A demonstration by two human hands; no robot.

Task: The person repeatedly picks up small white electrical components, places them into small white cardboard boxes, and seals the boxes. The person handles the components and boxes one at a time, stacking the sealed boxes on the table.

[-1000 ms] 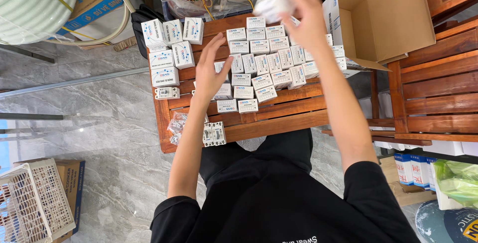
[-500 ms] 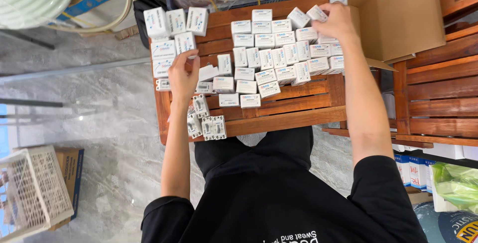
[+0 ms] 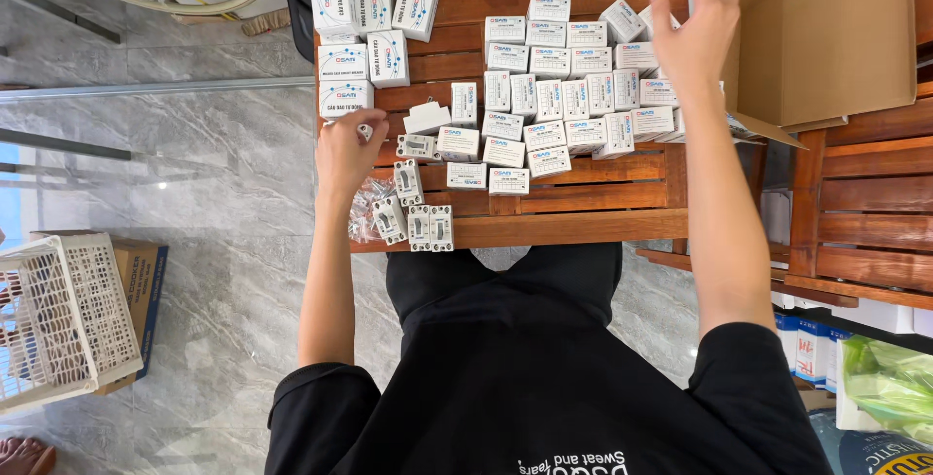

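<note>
The left grip (image 3: 348, 152) pinches a small white part (image 3: 364, 131), grey breakers (image 3: 418, 212) lying just below it. The right grip (image 3: 692, 33) hovers released above small white boxes (image 3: 554, 96) on the table (image 3: 583, 203).

The desk (image 3: 583, 208) is reddish-brown wood in slats. On it, the small boxes (image 3: 554, 96) are white with blue print and a thin line pattern; the larger boxes (image 3: 374, 33) at the desk's far left corner are white too, with blue circular line figures. Near the desk's front edge, the breakers (image 3: 428, 227) are pale grey with darker grey faces (their plastic wraps (image 3: 364, 217) are clear). Right of the desk, the carton (image 3: 836, 37) is plain tan. Left of the desk, the floor (image 3: 194, 183) is grey marble with pale veins, and the basket (image 3: 58, 315) is a cream lattice. The person's shirt (image 3: 544, 387) is black.
</note>
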